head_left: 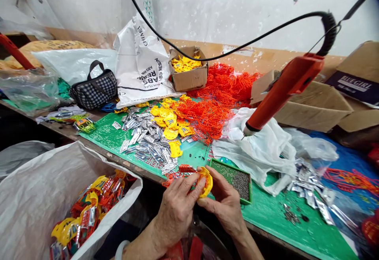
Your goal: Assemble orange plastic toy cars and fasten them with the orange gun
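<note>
Between both hands, at the table's front edge, is a curved yellow plastic part (pixel 208 182). My left hand (pixel 180 199) pinches its left side, fingers bent over it. My right hand (pixel 223 193) grips the other side with thumb and fingertips. Some red plastic (pixel 188 169) shows just behind the left fingers; whether it joins the yellow part I cannot tell. Right behind my right hand sits a green tray (pixel 217 166) with small metal screws (pixel 241 183). A red electric screwdriver (pixel 284 92) hangs above the table, bit pointing down, touched by neither hand.
Silver pieces (pixel 148 137), yellow parts (pixel 170 120) and tangled red plastic strands (pixel 207 116) are heaped mid-table. A white sack (pixel 35 197) with red and yellow assemblies (pixel 91 208) stands at left. A cardboard box (pixel 189 78) sits behind; a white plastic bag (pixel 260 149) lies at right.
</note>
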`<control>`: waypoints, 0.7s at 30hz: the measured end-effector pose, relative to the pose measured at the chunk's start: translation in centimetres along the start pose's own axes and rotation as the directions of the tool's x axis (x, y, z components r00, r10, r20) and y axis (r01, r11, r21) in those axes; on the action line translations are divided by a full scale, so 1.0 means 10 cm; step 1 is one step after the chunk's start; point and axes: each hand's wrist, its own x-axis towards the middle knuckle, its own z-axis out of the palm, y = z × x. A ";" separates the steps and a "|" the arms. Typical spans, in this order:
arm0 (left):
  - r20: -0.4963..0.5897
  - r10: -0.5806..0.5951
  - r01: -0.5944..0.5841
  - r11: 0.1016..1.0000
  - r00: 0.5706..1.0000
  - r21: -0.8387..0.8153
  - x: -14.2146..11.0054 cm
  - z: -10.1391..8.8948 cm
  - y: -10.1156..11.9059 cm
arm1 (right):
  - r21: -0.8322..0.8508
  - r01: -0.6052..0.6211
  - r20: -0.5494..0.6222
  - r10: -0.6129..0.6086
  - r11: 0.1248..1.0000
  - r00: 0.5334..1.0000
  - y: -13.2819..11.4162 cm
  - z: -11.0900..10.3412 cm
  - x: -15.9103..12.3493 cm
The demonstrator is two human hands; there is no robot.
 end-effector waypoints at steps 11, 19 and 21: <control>0.691 -0.550 0.769 -0.130 0.469 -0.625 0.14 -0.27 -0.01 | -0.434 -0.050 0.335 0.213 0.899 0.918 -0.33 -0.02 0.48; 0.726 -0.566 0.605 -0.435 0.391 -0.666 0.15 -0.16 -0.13 | -0.219 -0.330 0.323 0.387 0.918 0.864 -0.21 0.00 0.42; 0.737 -0.555 0.622 -0.433 0.386 -0.652 0.15 -0.13 -0.13 | -0.207 -0.361 0.308 0.410 0.909 0.858 -0.21 -0.01 0.40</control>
